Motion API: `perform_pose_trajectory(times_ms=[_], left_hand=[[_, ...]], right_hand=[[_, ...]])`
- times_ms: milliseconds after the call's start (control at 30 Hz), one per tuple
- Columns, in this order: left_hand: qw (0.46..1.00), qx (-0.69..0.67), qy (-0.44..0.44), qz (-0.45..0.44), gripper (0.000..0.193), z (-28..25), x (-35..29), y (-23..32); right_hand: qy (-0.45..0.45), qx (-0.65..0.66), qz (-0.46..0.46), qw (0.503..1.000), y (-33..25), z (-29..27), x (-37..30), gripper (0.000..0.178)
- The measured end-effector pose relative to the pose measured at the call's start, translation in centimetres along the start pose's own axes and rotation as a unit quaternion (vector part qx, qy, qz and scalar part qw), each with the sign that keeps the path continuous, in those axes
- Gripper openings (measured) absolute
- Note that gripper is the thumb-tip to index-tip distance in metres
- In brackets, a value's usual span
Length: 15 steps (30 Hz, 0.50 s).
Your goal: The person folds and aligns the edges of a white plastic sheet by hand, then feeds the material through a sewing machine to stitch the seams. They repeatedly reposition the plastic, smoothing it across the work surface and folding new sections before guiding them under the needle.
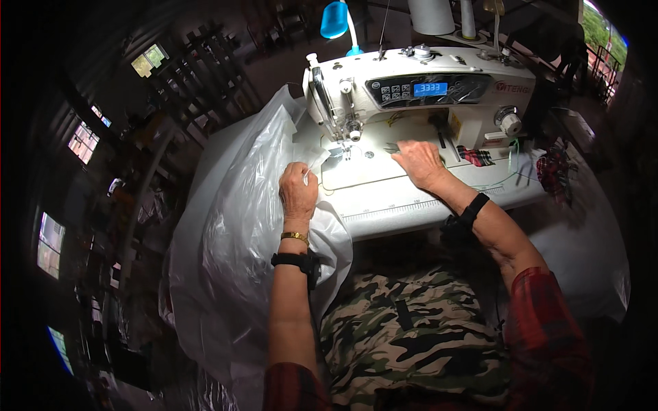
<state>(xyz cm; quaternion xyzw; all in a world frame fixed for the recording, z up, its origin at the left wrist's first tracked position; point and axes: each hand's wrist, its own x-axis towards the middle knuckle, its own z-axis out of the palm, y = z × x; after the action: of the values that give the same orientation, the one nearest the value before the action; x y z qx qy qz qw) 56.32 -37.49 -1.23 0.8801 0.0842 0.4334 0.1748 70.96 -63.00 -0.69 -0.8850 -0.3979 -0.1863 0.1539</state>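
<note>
My left hand point(299, 190) is closed on the edge of a large translucent white plastic sheet point(240, 205). A small corner of it sticks up beside my fingers, left of the presser foot point(347, 153). On the machine bed, just right of the needle area, my right hand point(421, 163) is closed round thread snips point(391, 148), whose pointed metal tips show past the fingers; the rest is hidden in the palm. Both hands are at the white sewing machine point(418, 89), whose blue display and work light are lit.
Red plaid cloth scraps point(476, 156) lie on the bed at the right, near green thread point(514, 161). More white sheeting point(582, 253) hangs at the table's right. Thread cones point(468, 20) and a blue lamp point(334, 19) stand behind. A camouflage cloth point(411, 335) covers my lap.
</note>
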Motion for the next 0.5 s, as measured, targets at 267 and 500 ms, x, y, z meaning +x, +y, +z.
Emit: perform_pose_trajectory(times_ms=[267, 500], left_hand=[[0.994, 0.034, -0.097, -0.03, 0.015, -4.5, 1.9, 6.6], [0.973, -0.111, -0.198, 0.04, 0.014, -7.0, 1.0, 15.3]], right_hand=[[0.004, 0.272, -0.007, 0.962, -6.6, -3.1, -5.3, 0.067], [-0.177, 0.643, 0.187, 0.721, -16.3, -5.9, -10.9, 0.061]])
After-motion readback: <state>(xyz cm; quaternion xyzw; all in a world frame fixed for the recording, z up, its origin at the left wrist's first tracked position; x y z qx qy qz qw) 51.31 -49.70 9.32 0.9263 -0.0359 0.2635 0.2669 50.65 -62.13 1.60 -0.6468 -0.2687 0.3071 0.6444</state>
